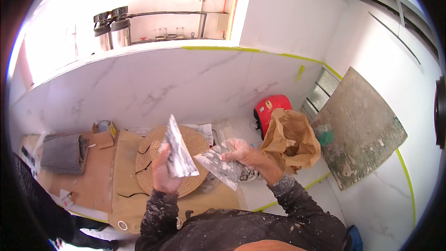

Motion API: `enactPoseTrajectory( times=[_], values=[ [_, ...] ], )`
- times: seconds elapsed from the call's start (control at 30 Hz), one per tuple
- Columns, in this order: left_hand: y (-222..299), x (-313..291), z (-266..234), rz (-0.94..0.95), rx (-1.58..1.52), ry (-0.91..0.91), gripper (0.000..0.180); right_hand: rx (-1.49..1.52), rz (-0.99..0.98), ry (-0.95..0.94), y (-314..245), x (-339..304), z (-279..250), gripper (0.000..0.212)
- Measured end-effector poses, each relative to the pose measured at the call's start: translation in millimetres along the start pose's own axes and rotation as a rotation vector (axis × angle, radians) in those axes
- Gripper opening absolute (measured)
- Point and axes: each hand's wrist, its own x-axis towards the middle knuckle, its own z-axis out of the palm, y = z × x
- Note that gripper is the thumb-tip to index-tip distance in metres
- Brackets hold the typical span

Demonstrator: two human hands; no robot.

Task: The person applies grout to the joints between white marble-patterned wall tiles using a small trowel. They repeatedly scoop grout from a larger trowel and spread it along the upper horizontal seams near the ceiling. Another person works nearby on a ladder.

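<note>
My left hand (165, 176) grips a putty knife with a shiny metal blade (179, 153), smeared with white and pointing upward. In my right hand (248, 153) is a second putty knife, its flat blade (220, 163) patched with white plaster and turned toward the first. The two blades are close together, near the middle of the view; I cannot tell whether they touch. My fingers hide both handles. White dust covers my right fingers. Below the blades lies a woven straw hat (151, 172) with dark cords, on a tan sheet (125, 146).
Right of my hands stands an open brown paper bag (302, 146) before a red helmet (274, 104). A large stained board (360, 130) leans at the right wall. At left are a folded grey towel (62, 153), a small cardboard box (103, 137) and a person in dark clothes (42, 204).
</note>
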Motion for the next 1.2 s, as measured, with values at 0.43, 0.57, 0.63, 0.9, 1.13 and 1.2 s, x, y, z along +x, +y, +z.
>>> enactPoseTrajectory(
  times=[0.43,0.57,0.63,0.9,1.13,1.2],
  values=[
    [-4,3,15,0.583,0.587,-0.051,0.036,-0.586,-0.729,0.486,-58,-44,19,0.032],
    [-12,11,22,0.703,0.693,-0.021,0.034,-0.879,-1.005,0.334,-73,-31,35,0.02],
    [-13,16,20,0.693,0.624,-0.011,0.032,-0.907,-1.12,0.294,-74,-16,38,0.017],
    [3,36,-35,0.68,0.903,0.022,0.03,-1.069,-1.082,0.614,-110,54,16,0.025],
    [27,39,-117,0.312,0.785,0.227,0.034,-1.704,-0.744,0.746,-289,180,-86,0.035],
    [24,44,-132,0.325,0.733,0.281,0.035,-1.925,-0.536,0.715,-315,229,-117,0.04]
  ],
)
